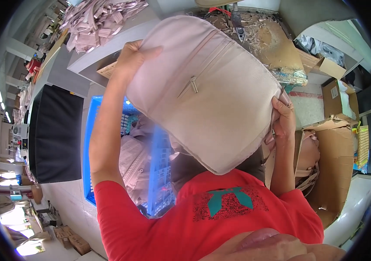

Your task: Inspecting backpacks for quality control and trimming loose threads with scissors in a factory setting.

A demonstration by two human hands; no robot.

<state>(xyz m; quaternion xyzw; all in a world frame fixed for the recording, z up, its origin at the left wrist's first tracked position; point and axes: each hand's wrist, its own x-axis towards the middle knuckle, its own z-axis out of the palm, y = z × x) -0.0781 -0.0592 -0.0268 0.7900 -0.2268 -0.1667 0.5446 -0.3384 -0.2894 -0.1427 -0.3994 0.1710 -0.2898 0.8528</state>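
A pale pink fabric bag panel (pixel 229 95) with rounded corners and a zipper is held up in front of me, tilted. Near its middle hangs a small metal zipper pull (pixel 194 85). My left hand (pixel 132 56) pinches the panel's upper left edge, thumb lying over the front. At the right edge my right hand (pixel 283 114) grips the panel, with more pink fabric bunched behind the fingers. Below the panel, a blue plastic crate (pixel 90 148) holds similar pink pieces (pixel 135 165). What lies behind the panel is hidden.
Pink straps (pixel 96 21) lie heaped on the grey table at the upper left. A worn machine bed (pixel 272 43) littered with thread scraps stands ahead. To my right is an open cardboard box (pixel 335 167) with pink items inside. A black panel (pixel 57 135) stands left of the crate.
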